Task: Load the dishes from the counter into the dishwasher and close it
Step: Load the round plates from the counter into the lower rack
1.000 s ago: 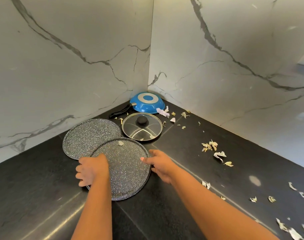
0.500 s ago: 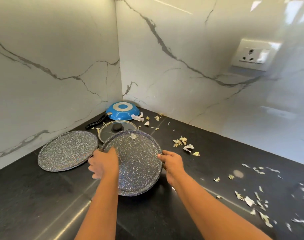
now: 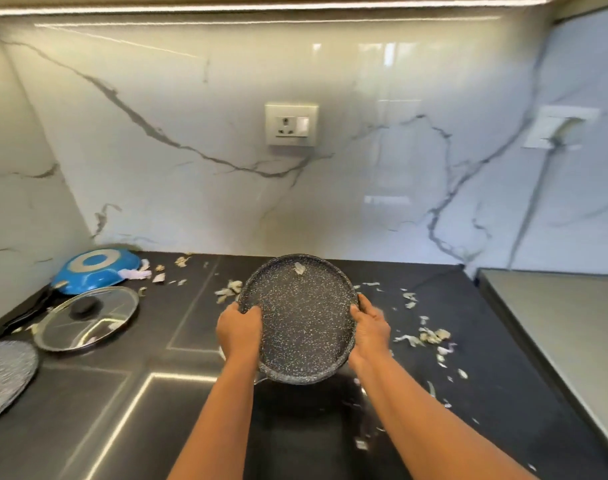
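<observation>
Above the black desk (image 3: 178,393), the speckled plate (image 3: 300,320) is held tilted, a peel scrap (image 3: 299,268) on its far rim. Left hand (image 3: 238,329) and right hand (image 3: 370,329) grip opposite edges. Glass lid (image 3: 88,318) and blue pan (image 3: 96,270) lie at left.

The second speckled plate (image 3: 4,375) is cut off at the left edge; the pan's handle (image 3: 29,306) is blurred.

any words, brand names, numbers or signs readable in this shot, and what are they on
None can be read.
Speckled plate, gripped by the left hand and right hand: only white flecks, no lettering.
Blue pan, upturned: a grey ring on its base, no text.
Glass lid: no mark visible.
Wall socket: no legible label.
Second wall plate: blurred, nothing readable.
</observation>
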